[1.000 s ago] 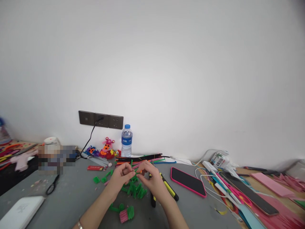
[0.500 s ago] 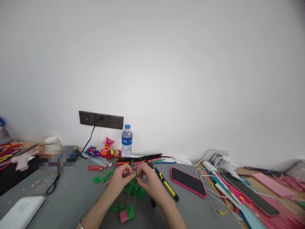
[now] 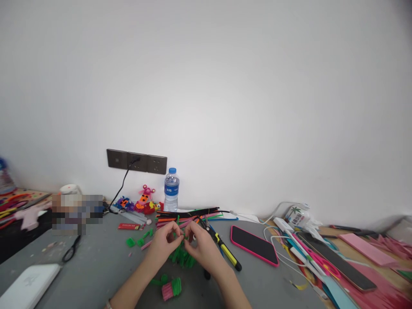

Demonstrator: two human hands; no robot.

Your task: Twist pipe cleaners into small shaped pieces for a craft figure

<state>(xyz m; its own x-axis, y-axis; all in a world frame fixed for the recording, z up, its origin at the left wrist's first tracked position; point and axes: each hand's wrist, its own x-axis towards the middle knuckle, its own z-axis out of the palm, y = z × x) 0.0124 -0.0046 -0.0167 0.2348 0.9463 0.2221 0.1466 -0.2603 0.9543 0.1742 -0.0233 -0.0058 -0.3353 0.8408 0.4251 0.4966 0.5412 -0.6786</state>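
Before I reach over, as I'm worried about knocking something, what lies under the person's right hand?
Green pieces and pliers show around the right hand, partly covered: one yellow-and-black handle emerges to its right. Whatever lies directly beneath it is hidden.

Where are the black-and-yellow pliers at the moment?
In the head view, the pliers lie just right of centre on the table, partly hidden by the right hand, with the pink-edged phone to their right.
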